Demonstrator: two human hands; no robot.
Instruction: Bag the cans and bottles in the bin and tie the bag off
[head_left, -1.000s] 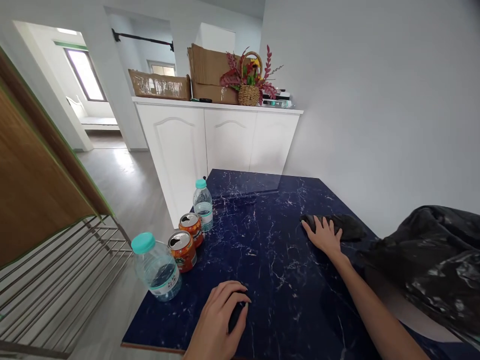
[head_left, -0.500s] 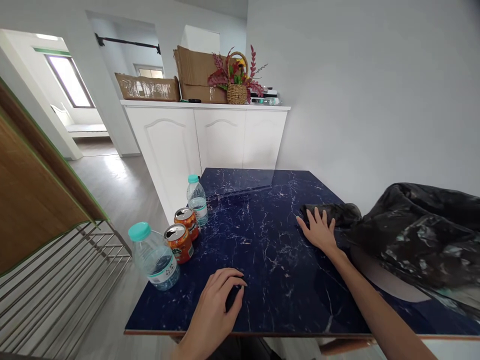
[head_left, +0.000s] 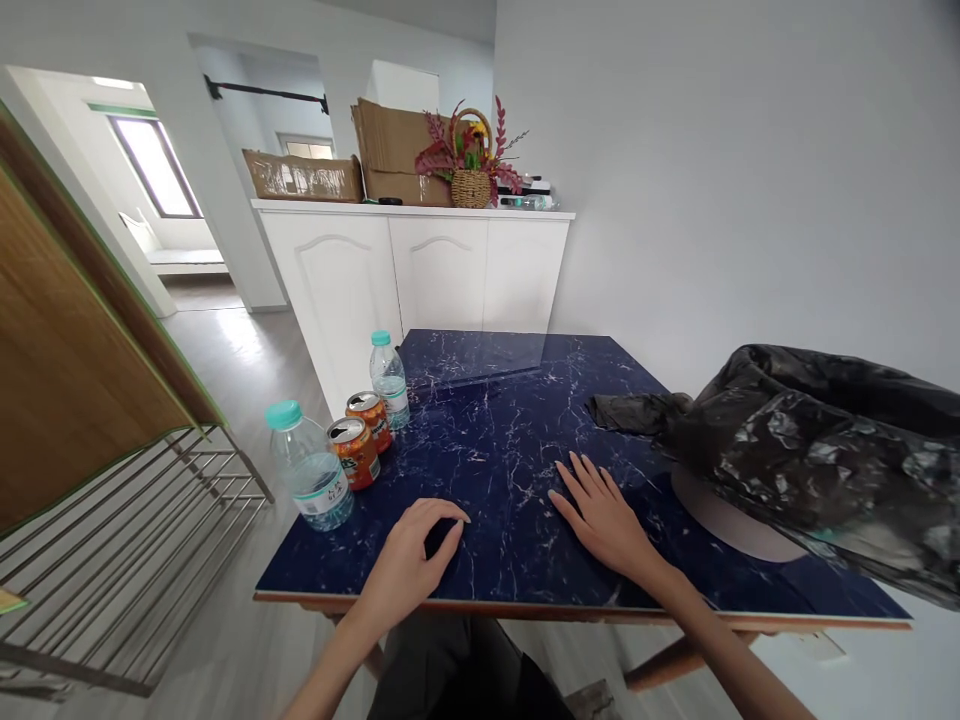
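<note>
My left hand (head_left: 412, 550) rests near the front edge of the dark blue marbled table (head_left: 480, 480). Its fingers are loosely curved, leaving a gap from the thumb, and it holds nothing. Fingers spread, my right hand (head_left: 600, 515) lies flat on the tabletop, also holding nothing. Beyond its fingertips is a flattened bunch of black plastic (head_left: 634, 412), which runs toward a bin lined with a black bag (head_left: 817, 450). To the left stand a larger clear bottle (head_left: 319, 485) with a teal cap, two orange drink cans (head_left: 356, 455) and a smaller bottle (head_left: 390, 385).
A white cabinet (head_left: 442, 270) stands past the table's far end. On it are cardboard boxes (head_left: 304, 178) and a wicker basket of flowers (head_left: 471, 188). A metal rack (head_left: 150, 560) is at the left, and a wall (head_left: 712, 200) borders the right.
My right hand has drawn back from the bunched black plastic, toward me and to the left. My left hand stays near the front edge. The view has shifted slightly.
</note>
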